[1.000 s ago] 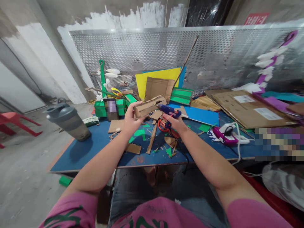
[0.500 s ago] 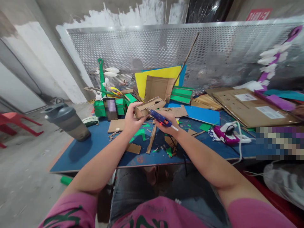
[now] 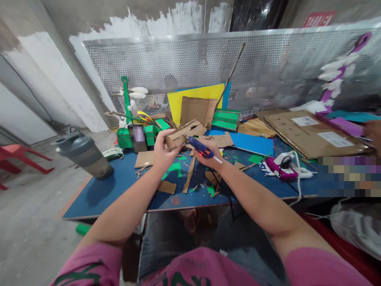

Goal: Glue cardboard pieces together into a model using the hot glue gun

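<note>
My left hand [image 3: 165,150] grips the near left end of a small cardboard box [image 3: 181,134] with folded edges, held above the table. In my right hand [image 3: 206,155] is a blue hot glue gun [image 3: 200,146] with a small red light and a white glue stick [image 3: 218,159] poking out of its back. The gun's nozzle points left and meets the box near its edge; whether it touches I cannot tell. Below, cardboard strips [image 3: 189,174] and green scraps [image 3: 175,171] lie on the blue table [image 3: 125,198].
A grey shaker bottle [image 3: 86,155] stands at the left. Behind are green cardboard pieces [image 3: 226,119], a yellow sheet [image 3: 174,104] and a stick [image 3: 230,75] against perforated metal [image 3: 119,51]. At the right are a magenta power strip [image 3: 281,169], flat cardboard [image 3: 297,139] and another person's hand [image 3: 373,133].
The box has tilted slightly in my left hand, with the glue gun still at it. The other person's hand has come further into view at the right edge. The view has shifted a little.
</note>
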A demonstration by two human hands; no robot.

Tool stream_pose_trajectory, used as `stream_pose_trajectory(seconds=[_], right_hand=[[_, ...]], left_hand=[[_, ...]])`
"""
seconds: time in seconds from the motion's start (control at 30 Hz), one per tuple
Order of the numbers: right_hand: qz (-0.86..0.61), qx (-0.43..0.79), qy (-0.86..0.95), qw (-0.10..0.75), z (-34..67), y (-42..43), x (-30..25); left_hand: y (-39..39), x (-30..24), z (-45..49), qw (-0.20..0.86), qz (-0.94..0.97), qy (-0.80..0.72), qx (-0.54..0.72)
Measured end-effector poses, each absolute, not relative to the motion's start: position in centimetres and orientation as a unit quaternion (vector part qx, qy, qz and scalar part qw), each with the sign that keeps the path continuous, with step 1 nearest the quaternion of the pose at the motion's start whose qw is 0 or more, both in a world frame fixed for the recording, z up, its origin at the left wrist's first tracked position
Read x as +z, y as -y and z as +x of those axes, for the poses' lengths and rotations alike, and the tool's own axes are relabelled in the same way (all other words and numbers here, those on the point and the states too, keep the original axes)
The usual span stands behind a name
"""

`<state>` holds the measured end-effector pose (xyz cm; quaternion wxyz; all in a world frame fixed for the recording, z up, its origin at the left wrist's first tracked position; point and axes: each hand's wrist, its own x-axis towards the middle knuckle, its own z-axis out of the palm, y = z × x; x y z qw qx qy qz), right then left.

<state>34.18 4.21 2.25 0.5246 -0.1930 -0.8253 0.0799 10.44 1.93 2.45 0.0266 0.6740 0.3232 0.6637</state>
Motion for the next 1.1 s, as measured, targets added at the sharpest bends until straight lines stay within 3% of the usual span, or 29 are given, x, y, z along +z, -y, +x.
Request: stream_pose_trajectory(seconds=[0.73, 1.1], right_hand=[[-0.158, 0.023, 0.822, 0.547, 33.97, -3.93, 1.92], [-0.173, -0.006, 0.847, 0.503, 33.64, -3.56, 1.76]], left_hand=[[-1.99, 2.47, 10.25, 0.003, 0.684, -0.332, 0.649], [-1.61, 2.66, 10.10, -0.018, 0.684, -0.340, 0.645]])
